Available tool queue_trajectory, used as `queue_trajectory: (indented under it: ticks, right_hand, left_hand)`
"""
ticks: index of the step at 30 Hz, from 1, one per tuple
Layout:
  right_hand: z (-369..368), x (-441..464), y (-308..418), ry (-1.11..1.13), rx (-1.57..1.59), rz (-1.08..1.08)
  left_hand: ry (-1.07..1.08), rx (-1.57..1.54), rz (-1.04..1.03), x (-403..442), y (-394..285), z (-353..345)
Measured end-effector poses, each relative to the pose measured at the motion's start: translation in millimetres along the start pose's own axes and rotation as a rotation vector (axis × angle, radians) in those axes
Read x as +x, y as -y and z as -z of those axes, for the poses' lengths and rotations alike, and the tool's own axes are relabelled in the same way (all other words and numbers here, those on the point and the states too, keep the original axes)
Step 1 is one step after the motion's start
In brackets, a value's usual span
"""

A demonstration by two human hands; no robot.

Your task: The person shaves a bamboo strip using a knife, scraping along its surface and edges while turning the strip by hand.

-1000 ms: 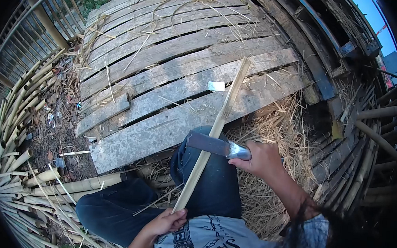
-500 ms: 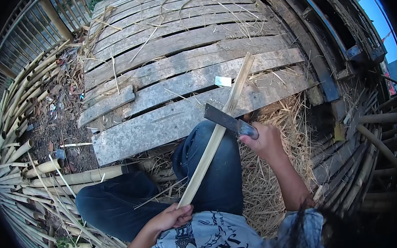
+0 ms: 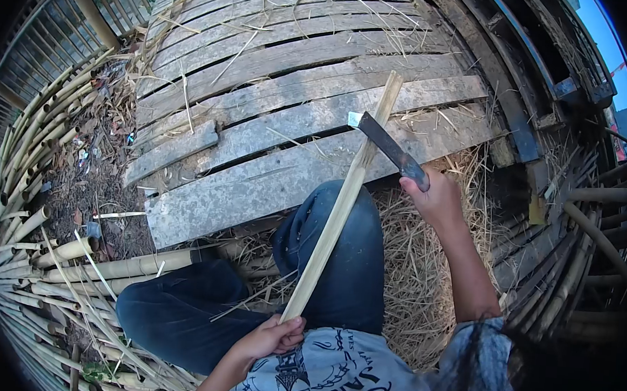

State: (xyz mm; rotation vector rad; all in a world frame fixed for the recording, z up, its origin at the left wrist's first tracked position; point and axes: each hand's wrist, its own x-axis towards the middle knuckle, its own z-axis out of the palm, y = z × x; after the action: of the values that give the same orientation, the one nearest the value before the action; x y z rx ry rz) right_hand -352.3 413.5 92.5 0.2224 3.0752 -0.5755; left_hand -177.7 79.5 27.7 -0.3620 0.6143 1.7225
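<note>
A long split bamboo strip [image 3: 331, 234] slants from my waist across my raised knee and out over the wooden slats. My left hand [image 3: 274, 337] is closed around its near end, close to my shirt. In my right hand [image 3: 435, 197] is a knife [image 3: 393, 149] with a broad dark blade, gripped by its handle. The blade lies across the strip's upper part, beyond my knee. Partly covered by the blade's tip is a small white piece [image 3: 354, 119] on the slats.
A low platform of weathered slats [image 3: 271, 182] fills the area ahead, with a short loose board [image 3: 175, 153] on its left. Bamboo poles [image 3: 126, 273] lie stacked at left. Shavings [image 3: 430, 291] cover the ground by my right leg. Dark timbers [image 3: 509, 107] stand at right.
My right hand has moved the knife forward along the strip, away from my body, from above my knee to over the slats. My left hand stays on the near end.
</note>
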Motion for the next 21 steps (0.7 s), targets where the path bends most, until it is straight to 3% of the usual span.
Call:
queue_trajectory:
  ticks: [1,3,4,5,8,9,11,12,13,16,17,19,20,21]
  right_hand:
    - [3,-1,8,-0.004,0.006,0.021]
    - [5,-26,20,0.183,-0.144,0.430]
    - [5,-32,27,0.273,-0.226,0.476]
    - [5,-26,22,0.276,-0.229,0.467]
    - [9,-1,4,0.131,-0.001,0.051]
    - [9,-4,8,0.131,0.003,0.062]
    - [12,-20,19,0.195,-0.030,0.309]
    - [19,-23,29,0.360,-0.204,0.417]
    - [18,-18,25,0.363,-0.204,0.404]
    - [11,9,5,0.128,0.017,0.075]
    - [9,5,7,0.131,0.020,0.085]
    - [3,-10,13,0.165,0.078,0.210]
    - [9,-15,20,0.303,-0.174,0.430]
    - [4,-16,18,0.336,-0.224,0.514]
  left_hand:
    - [-0.007,0.001,-0.021,0,-4,1]
    - [-0.041,0.044,0.042,-3,-6,-1]
    - [-0.038,0.044,0.043,-2,-8,-2]
    - [-0.034,0.046,0.048,-1,-9,-2]
    - [-0.040,0.040,0.068,-2,-4,-7]
    - [-0.053,0.047,0.046,-1,-7,-8]
    - [-0.061,0.069,0.050,-3,-9,-6]
    - [-0.049,0.063,0.045,-2,-8,-3]
    - [-0.036,0.055,0.050,-2,-6,-2]
    - [-0.006,0.055,0.033,2,-4,-3]
    - [-0.012,0.051,0.025,1,-4,-4]
    - [-0.045,0.067,0.029,-1,-6,-5]
    - [-0.046,0.071,0.025,-1,-9,-4]
    - [-0.047,0.067,0.041,0,-10,-4]
